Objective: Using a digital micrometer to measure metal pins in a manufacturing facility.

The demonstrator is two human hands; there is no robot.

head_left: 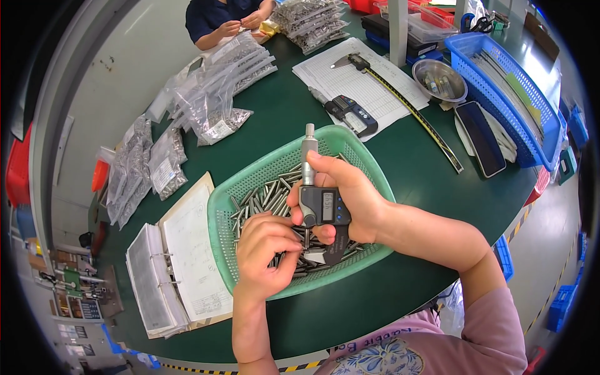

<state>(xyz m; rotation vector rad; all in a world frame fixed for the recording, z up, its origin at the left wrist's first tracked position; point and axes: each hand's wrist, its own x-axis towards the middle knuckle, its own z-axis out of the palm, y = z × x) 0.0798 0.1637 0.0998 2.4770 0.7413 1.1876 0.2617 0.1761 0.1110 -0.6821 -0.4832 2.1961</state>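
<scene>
My right hand (353, 203) grips a digital micrometer (317, 200) upright over a green plastic basket (350, 147) on the dark green table. The micrometer's thimble points up and its small screen faces me. My left hand (265, 247) is curled just below the micrometer's frame, fingertips pinched on a small metal pin that is mostly hidden. The basket holds several loose metal pins (265, 194).
An open ring binder (178, 262) lies left of the basket. Bags of metal parts (215, 94) sit at the far left. A digital caliper (350, 112), paper sheets (369, 81), a steel bowl (440, 81), a blue basket (506, 94) and a dark phone (480, 139) lie beyond. Another person's hands (240, 24) work at the far edge.
</scene>
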